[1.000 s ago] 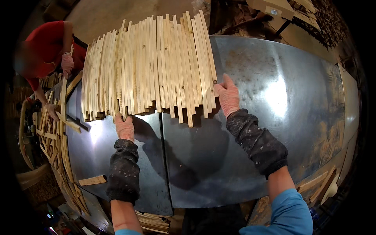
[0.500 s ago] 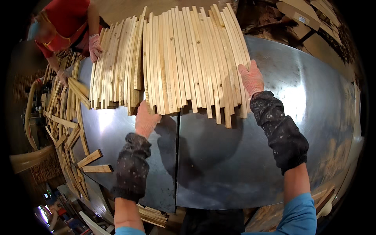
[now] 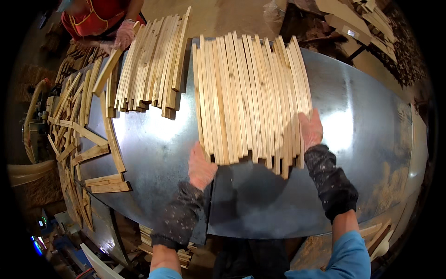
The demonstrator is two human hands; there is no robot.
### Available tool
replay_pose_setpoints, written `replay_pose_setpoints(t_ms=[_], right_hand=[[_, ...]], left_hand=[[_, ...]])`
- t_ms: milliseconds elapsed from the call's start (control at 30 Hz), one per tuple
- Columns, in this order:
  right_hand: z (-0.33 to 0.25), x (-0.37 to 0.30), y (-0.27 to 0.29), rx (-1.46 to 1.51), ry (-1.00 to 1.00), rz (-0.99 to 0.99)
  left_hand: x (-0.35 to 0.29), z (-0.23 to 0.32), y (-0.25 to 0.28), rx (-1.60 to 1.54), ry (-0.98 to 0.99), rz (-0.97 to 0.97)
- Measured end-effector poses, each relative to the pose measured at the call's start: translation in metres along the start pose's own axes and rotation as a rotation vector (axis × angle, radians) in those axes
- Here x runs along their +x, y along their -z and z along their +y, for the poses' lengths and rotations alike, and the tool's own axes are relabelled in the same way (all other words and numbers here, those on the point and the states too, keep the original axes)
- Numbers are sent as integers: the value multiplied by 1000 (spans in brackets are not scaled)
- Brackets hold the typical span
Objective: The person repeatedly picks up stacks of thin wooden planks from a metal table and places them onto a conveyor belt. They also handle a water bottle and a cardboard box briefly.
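A wide row of pale wooden strips [image 3: 248, 100] lies side by side on the metal table [image 3: 260, 204], its near ends uneven. My left hand [image 3: 201, 166], in a light pinkish glove, presses the near left corner, fingers along the outer strip and thumb at the front ends. My right hand [image 3: 311, 128], gloved alike, bears on the right side with its fingers up and the thumb against the outer strip. The row is gripped between my two hands. Fingertips on the far side of my left hand are partly hidden.
A second batch of strips [image 3: 151, 65] lies to the left, past a gap. Beyond it a co-worker's gloved hand [image 3: 124, 35] holds a wooden piece [image 3: 107, 72]. Loose sticks [image 3: 69, 135] pile along the left edge. A seam [image 3: 209, 204] crosses the table. Cardboard [image 3: 346, 28] lies far right.
My hands have drawn the row of strips nearer and to the right, opening a gap from the left batch. The co-worker has lifted a wooden piece beside that batch.
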State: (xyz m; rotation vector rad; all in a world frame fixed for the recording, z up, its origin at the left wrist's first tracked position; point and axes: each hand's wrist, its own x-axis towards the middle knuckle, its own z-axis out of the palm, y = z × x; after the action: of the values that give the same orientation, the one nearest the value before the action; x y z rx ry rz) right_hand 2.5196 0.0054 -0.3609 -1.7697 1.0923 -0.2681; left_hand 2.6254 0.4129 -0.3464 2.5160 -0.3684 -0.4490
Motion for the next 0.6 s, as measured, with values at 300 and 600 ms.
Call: replay_pose_setpoints(t_ms=[300,600], right_hand=[[27,35,-10,-343,-381,-50],[-16,39,-15,-203,-331,-227]], left_hand=[[-39,-13,-32,-80,227,-66],[-13,-7,23,-911,510,-363]])
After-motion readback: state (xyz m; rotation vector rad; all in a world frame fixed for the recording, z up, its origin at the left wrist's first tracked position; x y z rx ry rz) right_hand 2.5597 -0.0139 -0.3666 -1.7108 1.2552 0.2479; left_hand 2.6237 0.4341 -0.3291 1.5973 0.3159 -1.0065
